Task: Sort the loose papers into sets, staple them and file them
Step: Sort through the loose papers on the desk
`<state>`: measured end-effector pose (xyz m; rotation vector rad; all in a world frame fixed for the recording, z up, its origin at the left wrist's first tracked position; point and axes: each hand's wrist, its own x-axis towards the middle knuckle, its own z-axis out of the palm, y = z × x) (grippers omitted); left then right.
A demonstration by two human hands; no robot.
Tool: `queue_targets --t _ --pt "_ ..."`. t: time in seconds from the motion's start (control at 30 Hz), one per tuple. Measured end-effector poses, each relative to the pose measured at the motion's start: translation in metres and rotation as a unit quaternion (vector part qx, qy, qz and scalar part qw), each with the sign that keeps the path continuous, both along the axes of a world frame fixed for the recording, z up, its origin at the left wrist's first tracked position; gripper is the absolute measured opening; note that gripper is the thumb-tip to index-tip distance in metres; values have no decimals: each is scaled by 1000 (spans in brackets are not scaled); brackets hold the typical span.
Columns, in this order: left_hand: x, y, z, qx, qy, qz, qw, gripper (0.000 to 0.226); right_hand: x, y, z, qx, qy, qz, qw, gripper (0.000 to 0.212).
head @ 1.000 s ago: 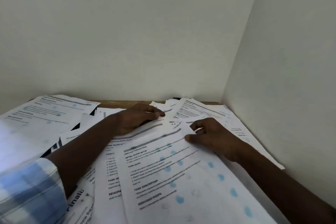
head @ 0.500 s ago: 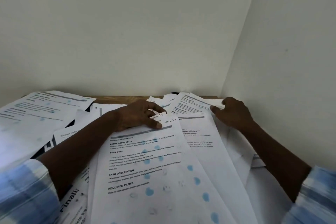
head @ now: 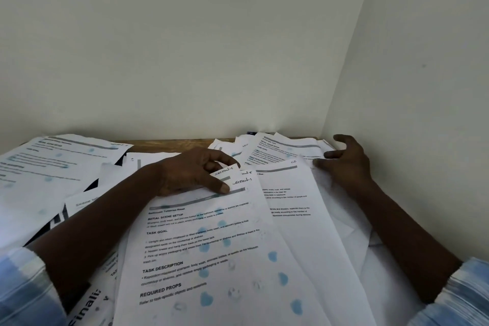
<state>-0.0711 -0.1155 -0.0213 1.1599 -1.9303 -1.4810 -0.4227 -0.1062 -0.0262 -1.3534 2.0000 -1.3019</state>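
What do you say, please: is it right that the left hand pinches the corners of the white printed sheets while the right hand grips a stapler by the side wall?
In the head view the right hand grips no stapler: it is empty, fingers spread, by the side wall. The left hand does pinch the corners of the white printed sheets.

Matt white paper sheets (head: 211, 259) cover a wooden desk (head: 169, 143), its bare brown grain dull along the far edge. Behind the desk, smooth matt painted walls (head: 185, 47); at its front, soft cloth sleeves (head: 23, 286).
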Motion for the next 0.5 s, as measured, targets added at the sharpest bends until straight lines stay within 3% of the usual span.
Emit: queue_targets --t 0.1,0.23,0.43,0.5 --pt "-1 0 0 4 9 2 1000 56 -10 -3 -3 9 -168 20 986 86" --pt "-2 1 1 -2 9 6 1000 55 -12 2 12 20 -333 80 939 61" --pt "-4 4 2 -4 10 9 1000 54 -8 6 16 0 -453 99 886 53" --pt "-4 4 2 -3 10 9 1000 54 -6 6 16 -35 -412 84 906 62"
